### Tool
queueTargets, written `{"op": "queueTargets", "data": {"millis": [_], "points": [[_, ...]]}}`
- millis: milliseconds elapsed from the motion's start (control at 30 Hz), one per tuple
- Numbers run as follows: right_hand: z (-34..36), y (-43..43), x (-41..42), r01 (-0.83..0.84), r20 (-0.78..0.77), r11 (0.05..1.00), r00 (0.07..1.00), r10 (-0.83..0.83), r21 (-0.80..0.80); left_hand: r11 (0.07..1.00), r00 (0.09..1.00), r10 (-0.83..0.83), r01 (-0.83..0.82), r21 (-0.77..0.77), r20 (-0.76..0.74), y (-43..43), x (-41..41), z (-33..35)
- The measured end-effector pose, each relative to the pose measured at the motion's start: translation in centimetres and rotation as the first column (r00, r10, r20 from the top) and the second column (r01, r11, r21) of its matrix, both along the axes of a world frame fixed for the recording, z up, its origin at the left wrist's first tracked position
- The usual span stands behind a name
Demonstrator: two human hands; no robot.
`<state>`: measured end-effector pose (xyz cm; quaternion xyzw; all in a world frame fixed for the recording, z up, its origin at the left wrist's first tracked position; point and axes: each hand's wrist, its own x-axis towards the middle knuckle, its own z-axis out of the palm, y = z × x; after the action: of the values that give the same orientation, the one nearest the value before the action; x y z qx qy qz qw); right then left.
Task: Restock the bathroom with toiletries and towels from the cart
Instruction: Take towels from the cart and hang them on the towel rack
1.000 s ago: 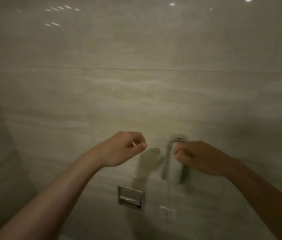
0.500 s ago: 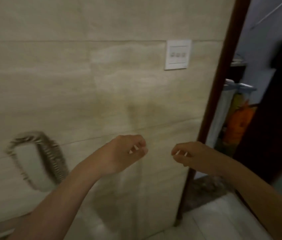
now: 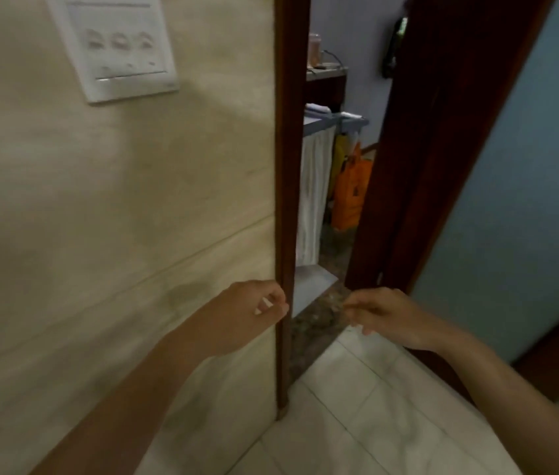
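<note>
My left hand (image 3: 254, 315) is raised in front of the beige tiled wall, right beside the dark door frame (image 3: 284, 200); its fingers are loosely curled and it holds nothing. My right hand (image 3: 382, 317) hovers in the doorway opening, also loosely curled and empty. Through the gap I see part of the grey cart (image 3: 336, 122) outside, with a white cloth bag (image 3: 315, 186) hanging from it and an orange bag (image 3: 351, 197) beside that. Small white items lie on the cart's top; I cannot make them out.
A white switch panel (image 3: 117, 46) is on the wall at upper left. The dark wooden door (image 3: 425, 132) stands open on the right of a narrow doorway. White floor tiles (image 3: 374, 406) lead to a speckled threshold (image 3: 315, 323).
The view has swung right from the tiled wall with its fixtures to the doorway, and the cart has come closer. Both hands stay raised, loosely curled and empty.
</note>
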<state>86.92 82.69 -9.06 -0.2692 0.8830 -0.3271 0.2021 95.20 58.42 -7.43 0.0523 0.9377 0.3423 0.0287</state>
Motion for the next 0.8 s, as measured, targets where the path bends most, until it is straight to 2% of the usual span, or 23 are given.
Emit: {"op": "queueTargets", "data": {"millis": [300,500,700,800], "points": [[-1.2,2.0,-9.5,0.161,0.044,0.987,0.986,-0.161,0.012,0.984,0.983,-0.154,0.143,0.104,0.104,2.4,-13.9,-3.0],[-2.0,4.1,-15.5,0.281,0.072,0.958,0.958,-0.277,-0.052,0.951,0.957,-0.272,0.252,0.179,0.1,6.1,-21.7,-4.3],[-3.5,6.2,-25.3,0.262,0.029,0.964,0.965,-0.261,-0.037,0.961,0.979,-0.197,0.183,0.209,0.052,9.3,-30.9,-5.2],[-3.8,7.1,-31.7,0.2,0.002,0.979,0.98,-0.2,-0.028,0.976,0.989,-0.13,0.116,0.182,0.066,10.8,-36.2,-5.4]]}}
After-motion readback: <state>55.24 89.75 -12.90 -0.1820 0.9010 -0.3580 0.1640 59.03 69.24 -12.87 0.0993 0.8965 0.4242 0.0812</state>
